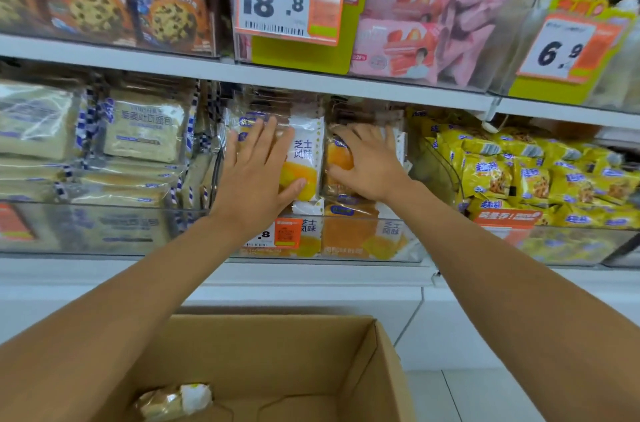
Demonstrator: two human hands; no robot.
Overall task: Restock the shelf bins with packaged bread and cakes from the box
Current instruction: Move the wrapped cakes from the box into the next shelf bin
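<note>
Head camera looks out over both arms at the middle shelf. The left hand (258, 172) lies flat, fingers straight and spread, pressing on a white-and-yellow cake packet (306, 151) that stands upright in the clear bin (408, 245). Just beside it the right hand (369, 167) — fingers spread, a little bent — presses on a second cake packet (337, 157). Neither hand grips anything. Sliced bread packs (142, 134) fill the bin to the left, yellow snack bags (519, 179) the one to the right. Down below, the cardboard box (349, 352) stands open — a lone packet (175, 401) lies at its near left.
</note>
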